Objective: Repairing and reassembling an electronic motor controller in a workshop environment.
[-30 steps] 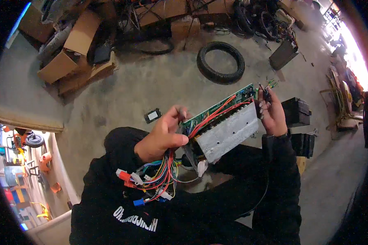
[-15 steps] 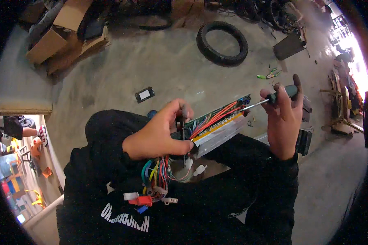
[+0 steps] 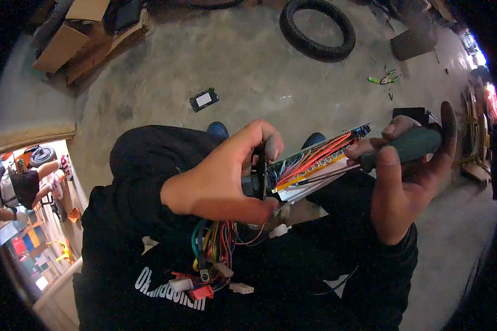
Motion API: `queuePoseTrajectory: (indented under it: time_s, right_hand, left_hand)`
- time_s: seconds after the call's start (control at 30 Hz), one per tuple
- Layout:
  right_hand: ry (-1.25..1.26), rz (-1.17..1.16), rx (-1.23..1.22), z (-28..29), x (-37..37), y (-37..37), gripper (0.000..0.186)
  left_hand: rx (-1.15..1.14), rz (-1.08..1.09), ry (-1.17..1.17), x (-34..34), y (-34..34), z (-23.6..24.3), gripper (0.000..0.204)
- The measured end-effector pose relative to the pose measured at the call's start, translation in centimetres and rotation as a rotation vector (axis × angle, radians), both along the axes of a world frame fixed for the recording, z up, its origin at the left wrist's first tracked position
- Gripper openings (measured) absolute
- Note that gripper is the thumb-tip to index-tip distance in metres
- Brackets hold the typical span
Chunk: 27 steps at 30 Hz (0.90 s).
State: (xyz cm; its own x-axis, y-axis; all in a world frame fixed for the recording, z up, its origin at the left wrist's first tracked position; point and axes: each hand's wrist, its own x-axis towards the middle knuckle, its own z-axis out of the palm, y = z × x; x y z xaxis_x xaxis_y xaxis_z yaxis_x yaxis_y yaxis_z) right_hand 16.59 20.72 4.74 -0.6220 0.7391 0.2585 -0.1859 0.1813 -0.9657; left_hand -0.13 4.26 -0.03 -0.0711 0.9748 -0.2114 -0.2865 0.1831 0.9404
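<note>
My left hand [image 3: 218,182] grips the black end plate [image 3: 265,174] of an opened motor controller, fingers and thumb closed round it. From that plate the controller's circuit board [image 3: 321,160] slants up to the right, with orange wires, a yellow strip and a silvery metal side. My right hand [image 3: 397,198] is closed on a screwdriver [image 3: 406,148] by its dark green handle. The screwdriver's thin shaft points left along the board's metal side; whether its tip touches anything I cannot tell. Below my left hand hangs a bundle of coloured wires [image 3: 221,243] ending in white and red plugs [image 3: 202,292].
On the concrete floor lie a black tire [image 3: 317,52], green-handled pliers [image 3: 389,79] and a flat black case with a white label [image 3: 204,99]. Cardboard boxes [image 3: 61,48] stand at the far left. Beyond a doorway at left, another person [image 3: 27,185] is visible.
My right hand has lowered the screwdriver, so its shaft has gone from the board's far end to lying along its near metal side. The controller has shifted slightly right; the view has tilted down.
</note>
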Motion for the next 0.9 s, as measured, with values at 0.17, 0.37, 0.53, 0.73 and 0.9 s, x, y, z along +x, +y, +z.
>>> queuePoseTrajectory:
  time_s: [0.17,0.37,0.53,0.73,0.9]
  right_hand:
    - [0.005,0.078,0.094,-0.6,-0.1,-0.2,0.085]
    - [-0.034,0.091,0.179,-0.8,0.1,-0.2,0.088]
    - [-0.008,0.117,0.185,-1.2,-0.2,0.0,0.089]
    - [-0.068,0.097,0.251,-0.9,0.0,-0.1,0.088]
    - [0.047,0.080,0.097,0.8,-2.4,-2.5,0.088]
  left_hand:
    - [0.027,0.001,0.021,-0.2,0.4,0.1,0.063]
    - [-0.005,0.002,-0.059,-0.6,0.3,0.1,0.065]
    - [0.016,-0.017,-0.039,-1.0,-0.1,0.0,0.061]
    - [0.017,-0.031,-0.009,-1.2,-0.2,0.4,0.060]
    - [-0.005,-0.033,-0.006,-1.2,-0.5,0.3,0.059]
